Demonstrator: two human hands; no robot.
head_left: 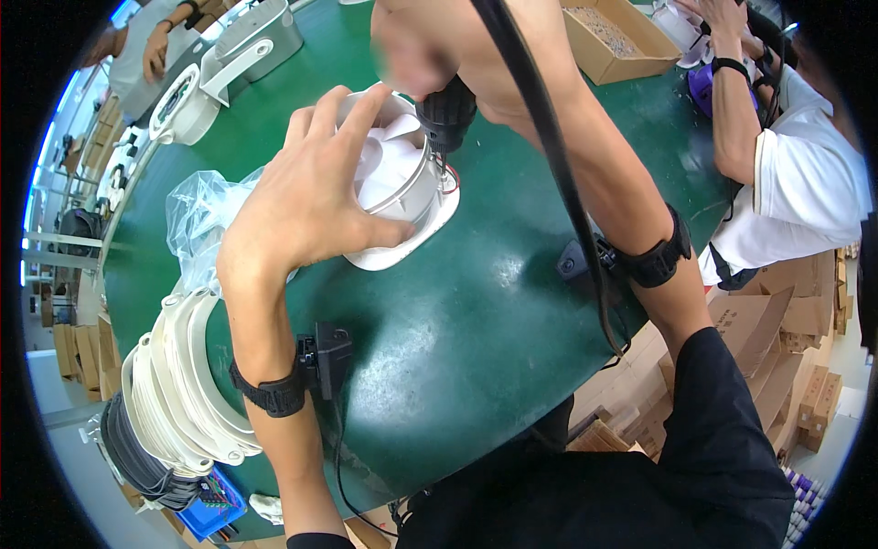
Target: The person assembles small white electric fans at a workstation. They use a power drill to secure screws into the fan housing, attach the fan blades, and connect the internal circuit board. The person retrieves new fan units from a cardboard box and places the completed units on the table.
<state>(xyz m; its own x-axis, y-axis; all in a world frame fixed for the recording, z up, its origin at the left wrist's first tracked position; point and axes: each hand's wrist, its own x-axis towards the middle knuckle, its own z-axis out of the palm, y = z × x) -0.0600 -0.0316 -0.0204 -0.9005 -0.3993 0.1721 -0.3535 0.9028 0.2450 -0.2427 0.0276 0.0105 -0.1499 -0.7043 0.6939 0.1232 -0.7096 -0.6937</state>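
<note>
A white round fan [389, 169] with several blades lies on the green table, its pale base plate jutting out beneath it. My left hand [306, 188] is spread around the fan's housing, thumb on the near side and fingertips over the far rim. From above, my right hand [498, 69] is closed around a black electric screwdriver [446, 114], whose tip points down at the housing's right edge. A thin red wire shows beside that tip; the exact contact point is hidden. Part of the right hand is blurred.
Crumpled clear plastic bags [197, 224] lie left of the fan. Stacked white rings [187, 384] and coiled black cable [137, 457] stand near the left edge, by a blue tray [215, 512]. A cardboard box [622, 41] holds small parts. A black cord crosses my right arm. Co-workers sit at both sides.
</note>
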